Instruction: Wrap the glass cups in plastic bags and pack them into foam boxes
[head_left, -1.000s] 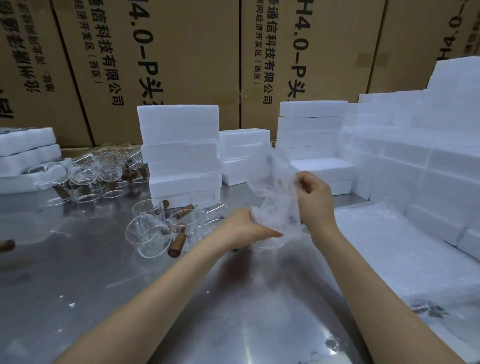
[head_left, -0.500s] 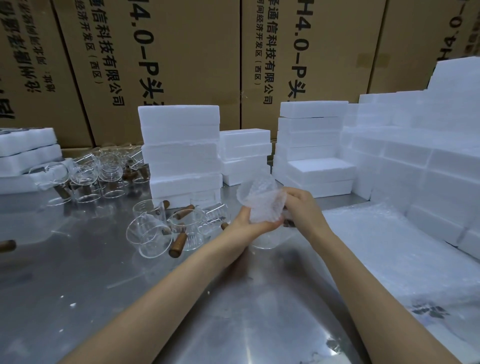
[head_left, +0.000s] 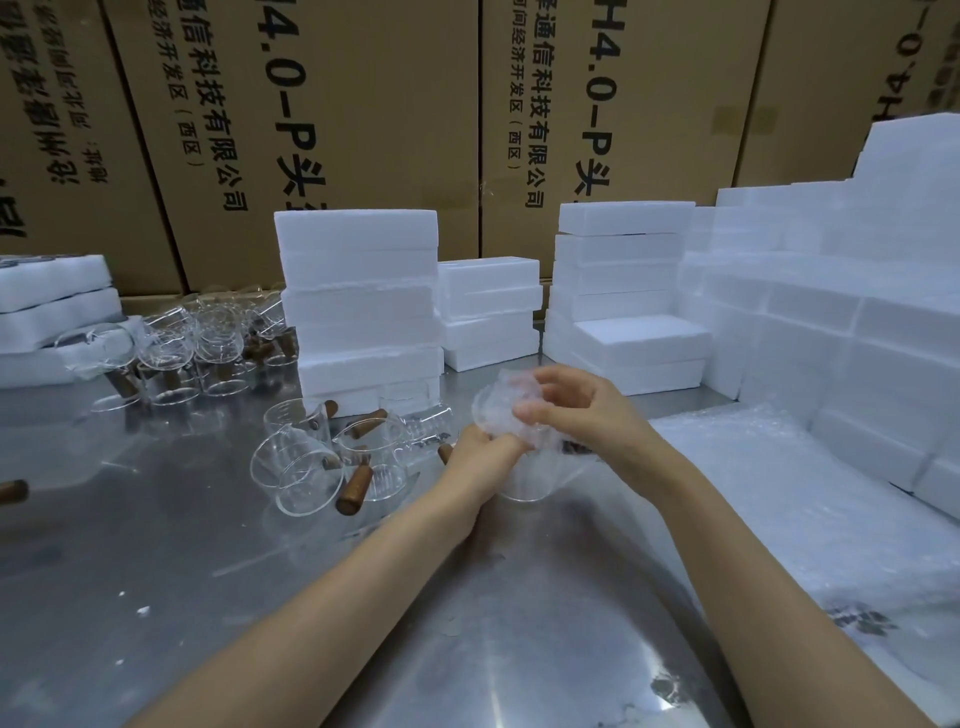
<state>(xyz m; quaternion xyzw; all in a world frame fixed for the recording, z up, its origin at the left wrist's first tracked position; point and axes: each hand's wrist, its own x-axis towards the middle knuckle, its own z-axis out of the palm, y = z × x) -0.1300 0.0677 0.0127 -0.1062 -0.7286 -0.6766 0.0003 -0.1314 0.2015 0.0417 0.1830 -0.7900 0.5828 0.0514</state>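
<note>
Over the scuffed steel table (head_left: 156, 597), the left hand (head_left: 480, 452) gripped a clear glass cup (head_left: 522, 480) while the right hand (head_left: 582, 410) curled around its crinkled plastic bag (head_left: 501, 402). Blocky white foam boxes (head_left: 358, 291) stood stacked behind, beside wooden-handled loose cups (head_left: 306, 462).

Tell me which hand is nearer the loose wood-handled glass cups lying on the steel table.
Left. The left hand sits just beside the wood-handled glass cups, holding the bagged cup. The right hand grips the same bundle from its far side, farther from the cluster.
</note>
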